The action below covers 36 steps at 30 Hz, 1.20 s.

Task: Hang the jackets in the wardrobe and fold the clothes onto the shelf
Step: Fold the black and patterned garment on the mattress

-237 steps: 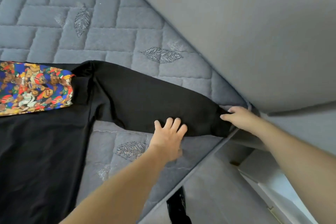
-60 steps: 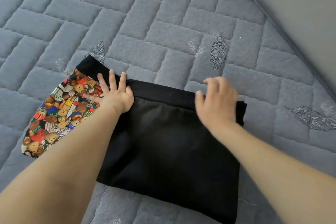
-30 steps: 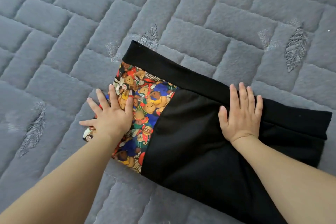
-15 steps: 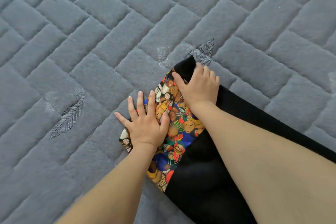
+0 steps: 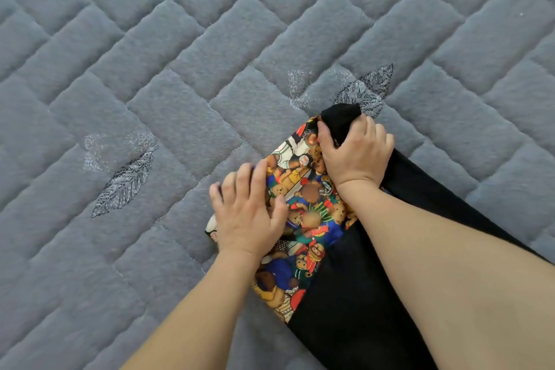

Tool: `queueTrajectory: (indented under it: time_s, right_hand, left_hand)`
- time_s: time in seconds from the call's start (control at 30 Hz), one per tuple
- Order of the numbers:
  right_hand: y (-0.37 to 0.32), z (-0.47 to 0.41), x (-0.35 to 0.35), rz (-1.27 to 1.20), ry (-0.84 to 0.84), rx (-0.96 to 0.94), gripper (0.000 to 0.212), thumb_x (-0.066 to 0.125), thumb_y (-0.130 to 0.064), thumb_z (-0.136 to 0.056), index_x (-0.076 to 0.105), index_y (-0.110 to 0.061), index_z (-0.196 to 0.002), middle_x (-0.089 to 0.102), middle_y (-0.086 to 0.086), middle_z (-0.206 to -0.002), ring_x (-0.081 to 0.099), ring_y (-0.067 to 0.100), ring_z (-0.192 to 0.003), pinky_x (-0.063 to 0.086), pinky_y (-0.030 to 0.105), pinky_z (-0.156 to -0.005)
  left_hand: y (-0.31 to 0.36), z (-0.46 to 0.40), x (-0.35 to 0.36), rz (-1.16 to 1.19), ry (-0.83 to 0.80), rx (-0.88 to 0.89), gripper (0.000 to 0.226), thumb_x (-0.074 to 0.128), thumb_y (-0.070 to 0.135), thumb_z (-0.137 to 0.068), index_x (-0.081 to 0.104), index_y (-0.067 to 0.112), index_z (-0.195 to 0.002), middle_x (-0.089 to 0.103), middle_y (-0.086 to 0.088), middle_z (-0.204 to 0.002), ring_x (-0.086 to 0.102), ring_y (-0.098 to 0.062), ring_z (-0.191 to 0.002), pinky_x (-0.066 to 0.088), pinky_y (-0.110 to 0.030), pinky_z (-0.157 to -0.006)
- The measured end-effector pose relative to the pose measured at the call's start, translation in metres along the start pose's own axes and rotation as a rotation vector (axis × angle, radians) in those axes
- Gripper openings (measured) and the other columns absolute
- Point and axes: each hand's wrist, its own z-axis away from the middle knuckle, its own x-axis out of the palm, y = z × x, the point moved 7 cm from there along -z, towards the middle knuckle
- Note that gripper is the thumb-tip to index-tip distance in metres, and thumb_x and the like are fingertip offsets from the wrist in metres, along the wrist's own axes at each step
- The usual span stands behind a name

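A folded black garment (image 5: 354,303) with a bright teddy-bear print panel (image 5: 303,219) lies on the grey quilted mattress, low and right of centre. My right hand (image 5: 356,153) grips the far corner of the garment, fingers curled round its black edge where it meets the print. My left hand (image 5: 247,210) sits on the near left edge of the print panel, fingers bent over that edge; the fingertips look blurred. Both forearms cover much of the black fabric.
The grey quilted mattress (image 5: 180,54) fills the whole view, stitched in a brick pattern with embroidered leaves (image 5: 126,180). No wardrobe, shelf or other clothing shows.
My right hand has closed on the garment's far corner, which now bunches up. My left hand has shifted to the panel's left edge and its fingers have bent. The camera has moved a little closer.
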Motion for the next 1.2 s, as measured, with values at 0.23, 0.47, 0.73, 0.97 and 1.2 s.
queueTrajectory:
  time_s: [0.23, 0.47, 0.73, 0.97, 1.2]
  right_hand:
    - [0.001, -0.001, 0.001, 0.012, 0.009, 0.002, 0.061, 0.044, -0.066, -0.089, 0.059, -0.007, -0.087, 0.064, 0.012, -0.088, 0.057, 0.033, -0.084, 0.038, 0.042, -0.077]
    - [0.000, 0.000, -0.001, 0.014, -0.011, 0.018, 0.063, 0.041, -0.066, -0.090, 0.059, -0.006, -0.090, 0.064, 0.012, -0.091, 0.057, 0.033, -0.088, 0.037, 0.043, -0.081]
    - [0.001, 0.000, 0.001, 0.018, 0.001, 0.025, 0.064, 0.042, -0.066, -0.090, 0.059, -0.005, -0.091, 0.065, 0.014, -0.093, 0.058, 0.035, -0.090, 0.038, 0.044, -0.082]
    - [0.002, -0.003, 0.002, 0.015, 0.020, 0.024, 0.068, 0.038, -0.070, -0.088, 0.060, -0.007, -0.097, 0.066, 0.012, -0.100, 0.058, 0.034, -0.096, 0.036, 0.044, -0.086]
    - [0.008, -0.001, -0.004, -0.149, -0.132, 0.074, 0.075, 0.040, -0.076, -0.084, 0.054, -0.012, -0.120, 0.061, 0.012, -0.124, 0.051, 0.033, -0.117, 0.033, 0.043, -0.099]
  left_hand:
    - [-0.030, 0.013, -0.021, 0.259, -0.071, -0.075, 0.024, 0.047, 0.043, -0.097, 0.039, 0.024, -0.085, 0.051, 0.008, -0.066, 0.050, -0.015, -0.060, 0.027, -0.031, -0.050]
    - [-0.056, 0.016, -0.016, 0.482, -0.487, -0.159, 0.016, 0.054, 0.038, -0.097, 0.047, 0.025, -0.090, 0.061, 0.005, -0.084, 0.059, -0.012, -0.079, 0.047, -0.036, -0.067]
    - [-0.060, 0.026, 0.018, 0.536, -0.618, -0.268, 0.013, 0.034, 0.011, -0.091, 0.035, 0.023, -0.086, 0.046, -0.002, -0.091, 0.045, -0.017, -0.093, 0.034, -0.031, -0.062]
    - [-0.076, 0.024, 0.024, 0.777, -0.555, -0.270, 0.012, 0.035, 0.025, -0.081, 0.045, 0.032, -0.083, 0.057, -0.007, -0.100, 0.055, -0.020, -0.093, 0.048, -0.037, -0.078]
    - [-0.073, 0.026, 0.020, 0.858, -0.314, -0.169, 0.016, 0.037, 0.019, -0.084, 0.051, 0.016, -0.091, 0.061, 0.001, -0.086, 0.055, -0.014, -0.078, 0.044, -0.033, -0.066]
